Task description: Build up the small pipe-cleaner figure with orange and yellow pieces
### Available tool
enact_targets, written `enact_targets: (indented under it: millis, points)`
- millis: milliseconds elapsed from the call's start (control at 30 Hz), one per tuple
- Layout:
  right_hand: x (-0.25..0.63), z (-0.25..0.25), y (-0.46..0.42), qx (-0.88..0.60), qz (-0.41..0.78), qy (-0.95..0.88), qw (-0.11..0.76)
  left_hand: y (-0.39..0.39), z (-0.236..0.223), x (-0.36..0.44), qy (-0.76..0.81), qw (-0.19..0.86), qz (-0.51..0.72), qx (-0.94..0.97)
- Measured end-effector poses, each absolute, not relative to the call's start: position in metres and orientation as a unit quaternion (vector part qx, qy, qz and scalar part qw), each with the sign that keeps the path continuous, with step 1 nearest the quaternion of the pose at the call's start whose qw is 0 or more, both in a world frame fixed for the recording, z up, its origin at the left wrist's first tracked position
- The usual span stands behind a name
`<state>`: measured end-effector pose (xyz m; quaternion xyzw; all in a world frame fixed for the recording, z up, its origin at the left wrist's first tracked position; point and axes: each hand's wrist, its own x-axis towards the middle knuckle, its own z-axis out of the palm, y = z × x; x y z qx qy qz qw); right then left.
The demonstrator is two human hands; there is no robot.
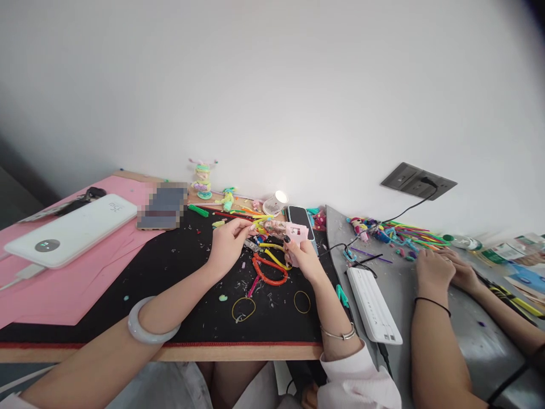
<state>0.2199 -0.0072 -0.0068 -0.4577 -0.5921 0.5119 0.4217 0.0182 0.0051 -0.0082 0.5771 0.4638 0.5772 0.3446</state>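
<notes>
My left hand [227, 241] is closed in a pinch on a yellow pipe cleaner [261, 218] over a black mat [179, 278]. My right hand [300, 250] is closed round a small pink object [296, 232] beside it. Between the two hands sits a small glittery piece [275, 227]. Just below them lie an orange pipe-cleaner loop [268, 272] and a yellow pipe-cleaner piece [276, 258]. Two thin yellow rings [243, 309] [302, 301] rest nearer the table's front edge.
A white power bank [68, 230] lies on pink paper [63, 284] at left. A stacked pipe-cleaner figure [202, 179] stands by the wall. A phone [300, 218] and white power bank [373, 304] lie to the right. Another person's hands [443, 270] rest by several coloured pipe cleaners [404, 236].
</notes>
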Motion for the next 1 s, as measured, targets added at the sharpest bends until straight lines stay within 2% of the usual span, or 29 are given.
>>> enact_targets:
  millis: [1000]
  points:
    - [0.2257,-0.0082,-0.0046,-0.499,0.486,-0.58,0.422,0.0057,-0.0067,0.0174,0.461,0.352,0.586,0.565]
